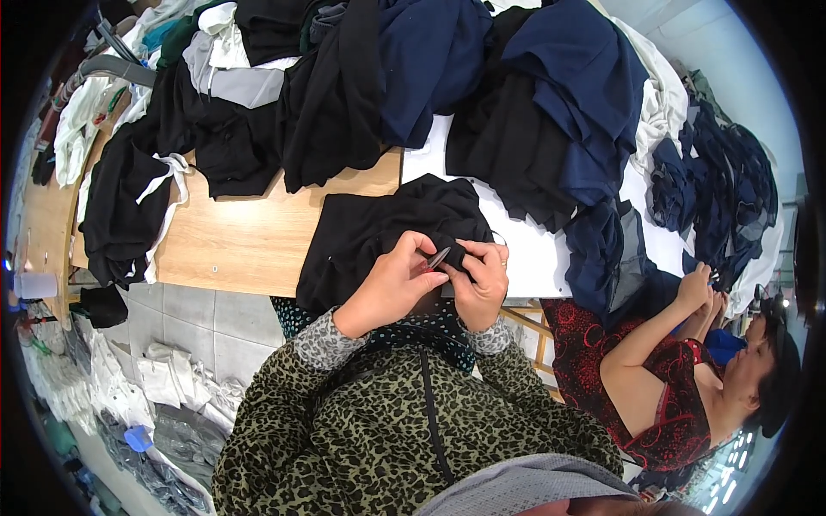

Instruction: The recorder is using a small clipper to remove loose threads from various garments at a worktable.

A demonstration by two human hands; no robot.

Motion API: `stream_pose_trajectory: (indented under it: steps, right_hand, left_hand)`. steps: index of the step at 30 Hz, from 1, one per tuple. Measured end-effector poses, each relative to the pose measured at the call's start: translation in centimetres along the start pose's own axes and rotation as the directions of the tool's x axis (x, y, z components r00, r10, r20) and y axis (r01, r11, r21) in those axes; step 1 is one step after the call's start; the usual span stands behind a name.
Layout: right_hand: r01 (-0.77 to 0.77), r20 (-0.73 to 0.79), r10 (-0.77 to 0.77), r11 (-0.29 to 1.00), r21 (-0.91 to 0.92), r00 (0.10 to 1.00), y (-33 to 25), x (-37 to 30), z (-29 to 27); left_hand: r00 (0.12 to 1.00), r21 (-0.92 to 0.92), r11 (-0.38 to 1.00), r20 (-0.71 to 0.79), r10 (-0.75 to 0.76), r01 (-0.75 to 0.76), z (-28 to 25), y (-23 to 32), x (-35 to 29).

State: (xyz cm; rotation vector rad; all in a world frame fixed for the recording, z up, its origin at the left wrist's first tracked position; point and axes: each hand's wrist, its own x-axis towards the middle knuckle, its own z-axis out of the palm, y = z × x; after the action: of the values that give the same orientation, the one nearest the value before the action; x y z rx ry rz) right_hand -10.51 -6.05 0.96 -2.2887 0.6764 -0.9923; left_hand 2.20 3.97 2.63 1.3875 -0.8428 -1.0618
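From my end I see the left hand (pixel 397 279) closed on a pair of small clippers (pixel 440 257), their slim blades angled up and to the right. The right hand (pixel 482 279) pinches a fold of a black garment (pixel 361 232) just beside the blade tips; whether the blades touch the cloth I can't tell. That garment lies bunched at the near edge of the bench (pixel 232 241), partly on the wood top and partly on the white surface, right in front of the person.

I'd judge this piece to be partway through — it is gripped at one spot, with the tool at that spot, and it hasn't been set aside. I see no clear snipped end, so I can't say how much of it is finished.

Farther out, black clothes (pixel 331 103) and navy cloth (pixel 439 60) are heaped along the far side. Nothing marks which are done and which are left — I'd only guess that some are waiting. To the right, a co-worker (pixel 662 387) has hands close to more navy cloth (pixel 714 189). Down at the left, pale bundles (pixel 168 374) lie by the tiled floor (pixel 185 318), their state unclear to me.
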Motion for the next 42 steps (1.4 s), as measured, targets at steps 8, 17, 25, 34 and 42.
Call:
stream_pose_trajectory:
  steps: [8, 17, 25, 34, 42]
  right_hand:
    - [-0.008, -0.002, 0.008, 1.0, -0.005, 1.0, -0.2, 0.0, 0.0]
    - [-0.126, 0.069, 0.116, 0.979, 0.159, 0.991, 0.4, 0.1, -0.8]
    - [-0.103, 0.381, -0.004, 0.96, 0.26, 0.925, 1.0, 1.4, -3.5]
    - [0.009, 0.438, -0.038, 0.998, 0.069, 0.898, 1.3, 1.9, -6.7]
    - [-0.662, 0.751, 0.494, -0.388, 0.641, 0.438, -0.5, -5.7, -3.5]
  left_hand:
    - [0.996, -0.107, 0.99, 0.021, -0.086, 0.087, 0.0, -0.5, 0.1]
    - [0.978, 0.035, 0.993, -0.17, 0.119, -0.115, -1.5, 0.4, 0.7]
    - [0.927, 0.328, 0.914, -0.199, 0.316, -0.241, -1.5, -0.5, 3.8]
    - [0.844, -0.078, 0.997, 0.536, 0.031, 0.013, -0.7, 0.5, 5.4]
    - [0.926, -0.341, 0.888, 0.319, -0.2, 0.309, 0.3, -0.1, 4.0]
